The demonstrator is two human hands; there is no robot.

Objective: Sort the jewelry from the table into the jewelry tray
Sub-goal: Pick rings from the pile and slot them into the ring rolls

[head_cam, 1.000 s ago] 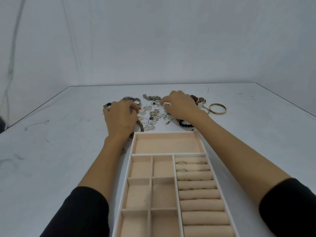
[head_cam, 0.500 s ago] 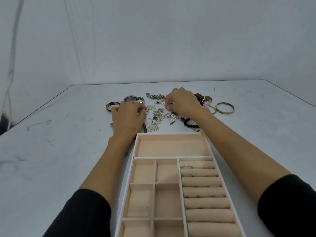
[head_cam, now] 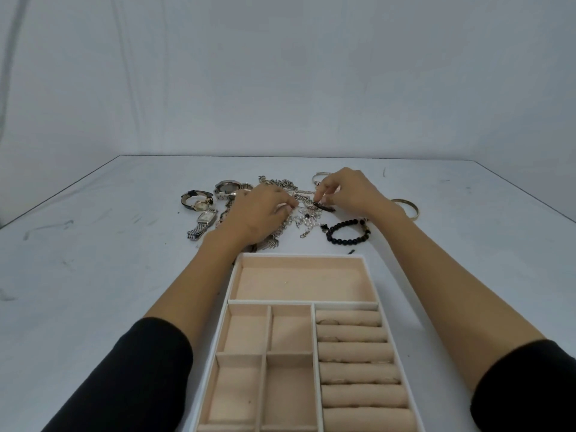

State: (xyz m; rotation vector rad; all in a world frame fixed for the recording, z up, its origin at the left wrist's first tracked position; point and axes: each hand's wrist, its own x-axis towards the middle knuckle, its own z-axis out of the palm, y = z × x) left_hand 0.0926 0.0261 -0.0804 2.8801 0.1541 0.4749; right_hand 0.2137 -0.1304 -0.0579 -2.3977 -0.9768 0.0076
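Note:
A white jewelry tray with beige compartments lies near me; a few rings sit between its padded rolls. Beyond it a tangled pile of silver chains and pendants lies on the table. My left hand rests on the pile's left side, fingertips pinching a silver chain. My right hand hovers over the pile's far right side and pinches a small dark piece. A black bead bracelet lies under my right wrist.
Left of the pile lie a black-strap watch, a silver square-faced watch and a chunky metal watch. A gold bangle and a thin silver bangle lie to the right. The table's far edge meets a white backdrop.
My right hand has lifted and now pinches the dark piece. My left hand has shifted right, uncovering the watches. The camera has tilted, so the tray sits lower in view.

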